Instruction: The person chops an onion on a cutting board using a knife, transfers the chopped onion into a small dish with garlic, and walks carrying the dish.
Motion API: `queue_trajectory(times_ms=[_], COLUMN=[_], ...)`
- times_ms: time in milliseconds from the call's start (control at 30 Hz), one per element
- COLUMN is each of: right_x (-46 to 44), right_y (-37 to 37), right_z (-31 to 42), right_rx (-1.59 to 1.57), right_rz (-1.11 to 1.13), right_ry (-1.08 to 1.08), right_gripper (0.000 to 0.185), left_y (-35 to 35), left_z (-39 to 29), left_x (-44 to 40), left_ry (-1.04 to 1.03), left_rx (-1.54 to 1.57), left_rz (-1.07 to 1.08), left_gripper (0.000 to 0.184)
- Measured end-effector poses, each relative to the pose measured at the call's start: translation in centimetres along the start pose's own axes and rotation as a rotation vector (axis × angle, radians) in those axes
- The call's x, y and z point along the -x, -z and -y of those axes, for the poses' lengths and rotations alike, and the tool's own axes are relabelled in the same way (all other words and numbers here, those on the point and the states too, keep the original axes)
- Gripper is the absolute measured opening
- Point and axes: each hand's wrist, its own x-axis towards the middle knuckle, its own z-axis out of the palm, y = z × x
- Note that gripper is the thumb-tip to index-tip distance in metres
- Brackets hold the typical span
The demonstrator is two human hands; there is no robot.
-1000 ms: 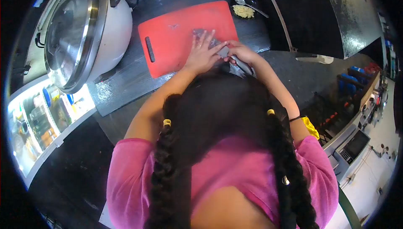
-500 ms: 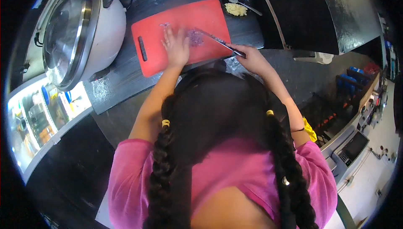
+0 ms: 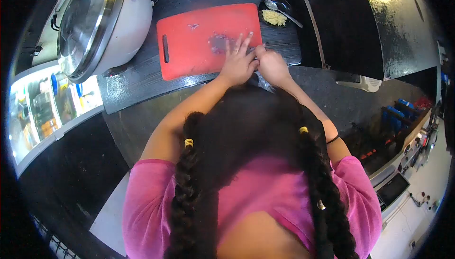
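A red cutting board lies on the dark counter. Finely chopped purple pieces are on its right half, with a small bit further left. My left hand has its fingers spread over the knife blade, at the board's lower right. Beside it my right hand is closed round the knife handle, which it mostly hides. Past the board's upper right corner, a small black dish holds a spoon and pale yellow chopped pieces.
On the left stands a large white cooker with a glass lid. Below it is a lit glass-front cabinet with bottles. A dark counter edge runs below the board. Blue and red items are at the far right.
My left hand has moved right, from the board's middle to the knife blade. My right hand has turned the knife and brought it close to the left hand.
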Motion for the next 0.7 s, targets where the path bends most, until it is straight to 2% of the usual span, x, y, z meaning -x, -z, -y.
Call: queue_trajectory(times_ms=[133, 333, 433, 533, 567, 633, 700], right_x=[0.1, 1.3, 2.5, 4.5, 4.9, 5.1, 4.4], right_y=[0.3, 0.2, 0.5, 2.0, 2.8, 2.9, 1.1], right_z=[0.1, -1.5, -2.8, -3.4, -3.6, -4.7, -6.5], right_rx=[-0.054, -0.028, -0.022, -0.047, -0.081, -0.141, -0.271], right_rz=[0.016, -0.029, -0.082, -0.090, -0.093, -0.069, -0.228], right_ry=[0.012, -0.019, -0.014, -0.091, -0.151, -0.217, -0.225], right_gripper=[0.020, 0.021, 0.023, 0.025, 0.026, 0.028, 0.032], left_y=[-0.1, -0.5, -0.5, -0.3, -0.5, -1.4, -2.0], left_z=[0.3, 1.4, 3.6, 5.7, 6.9, 9.9, 11.7], left_x=[0.4, 0.3, 0.6, 1.2, 1.6, 2.5, 3.0], left_ry=[0.036, 0.095, 0.166, 0.330, 0.325, 0.266, 0.250], left_rx=[-0.048, -0.159, -0.185, -0.242, -0.240, -0.099, -0.009], left_rz=[0.049, -0.086, -0.126, -0.065, -0.062, -0.288, -0.265], left_gripper=[0.044, 0.052, 0.053, 0.053, 0.053, 0.059, 0.064])
